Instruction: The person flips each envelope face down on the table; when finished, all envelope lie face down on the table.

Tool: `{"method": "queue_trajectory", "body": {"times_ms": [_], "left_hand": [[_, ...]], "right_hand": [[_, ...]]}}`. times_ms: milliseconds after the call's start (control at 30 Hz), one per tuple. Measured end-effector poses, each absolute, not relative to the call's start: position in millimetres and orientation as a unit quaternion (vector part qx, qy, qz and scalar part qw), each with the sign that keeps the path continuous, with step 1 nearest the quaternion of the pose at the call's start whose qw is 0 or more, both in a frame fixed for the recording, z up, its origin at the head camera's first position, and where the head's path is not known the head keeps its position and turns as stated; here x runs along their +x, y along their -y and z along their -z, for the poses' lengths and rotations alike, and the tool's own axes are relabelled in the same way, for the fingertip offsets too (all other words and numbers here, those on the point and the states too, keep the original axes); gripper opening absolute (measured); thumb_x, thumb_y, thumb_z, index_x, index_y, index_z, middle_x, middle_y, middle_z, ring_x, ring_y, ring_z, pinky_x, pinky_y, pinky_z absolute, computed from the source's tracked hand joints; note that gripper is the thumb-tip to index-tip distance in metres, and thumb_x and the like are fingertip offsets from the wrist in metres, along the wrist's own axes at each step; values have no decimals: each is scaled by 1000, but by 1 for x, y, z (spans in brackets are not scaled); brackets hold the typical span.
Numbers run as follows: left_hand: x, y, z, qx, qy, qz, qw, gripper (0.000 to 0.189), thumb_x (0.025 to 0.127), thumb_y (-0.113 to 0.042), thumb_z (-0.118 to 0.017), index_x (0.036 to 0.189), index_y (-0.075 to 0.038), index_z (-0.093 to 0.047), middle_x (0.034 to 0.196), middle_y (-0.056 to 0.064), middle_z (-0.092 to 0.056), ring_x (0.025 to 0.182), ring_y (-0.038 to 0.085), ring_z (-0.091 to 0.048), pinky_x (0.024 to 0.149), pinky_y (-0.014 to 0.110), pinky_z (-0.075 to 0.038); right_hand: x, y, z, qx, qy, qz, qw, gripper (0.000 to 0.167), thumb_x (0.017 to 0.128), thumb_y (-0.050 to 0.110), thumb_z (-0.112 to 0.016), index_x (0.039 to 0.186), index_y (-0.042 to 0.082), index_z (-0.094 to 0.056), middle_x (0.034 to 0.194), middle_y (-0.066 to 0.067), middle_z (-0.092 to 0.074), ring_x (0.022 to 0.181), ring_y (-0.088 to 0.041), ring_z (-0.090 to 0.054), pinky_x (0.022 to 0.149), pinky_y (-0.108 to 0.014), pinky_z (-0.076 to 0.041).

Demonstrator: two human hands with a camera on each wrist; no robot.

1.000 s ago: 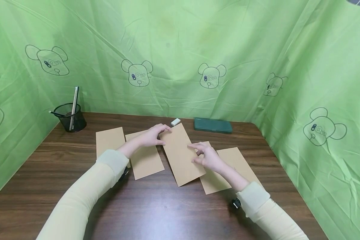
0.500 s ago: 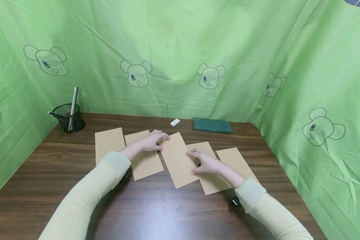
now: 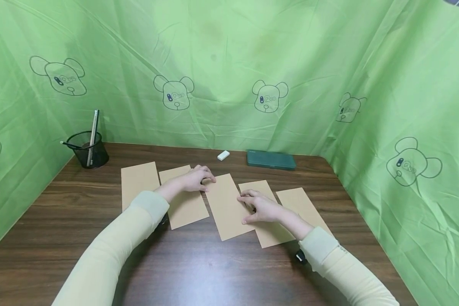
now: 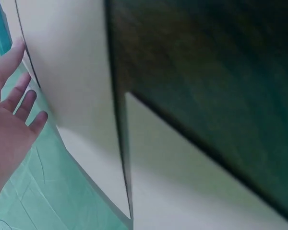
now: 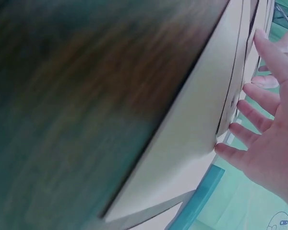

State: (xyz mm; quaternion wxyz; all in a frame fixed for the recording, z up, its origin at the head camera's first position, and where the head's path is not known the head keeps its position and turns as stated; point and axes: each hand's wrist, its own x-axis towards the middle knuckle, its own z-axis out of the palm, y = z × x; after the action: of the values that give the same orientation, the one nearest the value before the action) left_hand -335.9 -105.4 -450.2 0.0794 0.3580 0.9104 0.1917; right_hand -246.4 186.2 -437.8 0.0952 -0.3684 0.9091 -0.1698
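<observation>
Several tan rectangular cards lie in a fanned row on the table in the head view. The middle card (image 3: 227, 212) has both hands at its sides and overlaps the card to its right (image 3: 273, 231). My left hand (image 3: 196, 178) reaches over the card left of the middle (image 3: 187, 210), its fingertips at the middle card's upper left edge. My right hand (image 3: 265, 208) is at the middle card's right edge, thumb and fingers apart. Small dark marks show under it. The wrist views show the left fingers (image 4: 25, 103) loosely extended and the right fingers (image 5: 254, 115) spread.
Outer cards lie at the far left (image 3: 139, 182) and far right (image 3: 302, 208). A black mesh pen holder (image 3: 99, 155) with pens and a ruler stands at the back left. Behind the cards are a white eraser (image 3: 223, 155) and a dark green case (image 3: 271, 160). Green curtains (image 3: 214, 51) enclose the table.
The middle card has come down from a raised, tilted position and slid toward the person, lying flatter in the row. Both hands have lowered with it; the eraser is now fully visible.
</observation>
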Motion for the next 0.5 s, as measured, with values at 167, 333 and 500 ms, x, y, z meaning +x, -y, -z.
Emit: {"method": "queue_trajectory", "body": {"times_ms": [167, 333, 500], "left_hand": [[-336, 103, 446, 351, -914, -189, 66, 45, 81, -26, -74, 123, -14, -62, 128, 11, -51, 120, 31, -40, 99, 52, -32], [-332, 94, 435, 345, -913, -208, 61, 58, 80, -30, -76, 130, -10, -54, 133, 12, -49, 126, 33, -37, 103, 56, -29], [-324, 78, 428, 351, -908, -222, 59, 64, 81, -29, -74, 136, -8, -48, 140, 9, -47, 132, 32, -32, 106, 58, -24]], "right_hand": [[-245, -189, 432, -363, -908, 186, 97, 76, 74, 36, -80, 136, 5, -49, 141, -16, -41, 128, -33, -41, 103, -47, -37], [-242, -201, 423, -356, -904, 218, 86, 78, 73, 32, -81, 138, 7, -47, 146, -17, -37, 133, -34, -36, 106, -51, -34], [-239, -220, 419, -367, -901, 219, 75, 78, 73, 31, -81, 140, 11, -45, 147, -14, -36, 135, -32, -33, 107, -52, -32]]}}
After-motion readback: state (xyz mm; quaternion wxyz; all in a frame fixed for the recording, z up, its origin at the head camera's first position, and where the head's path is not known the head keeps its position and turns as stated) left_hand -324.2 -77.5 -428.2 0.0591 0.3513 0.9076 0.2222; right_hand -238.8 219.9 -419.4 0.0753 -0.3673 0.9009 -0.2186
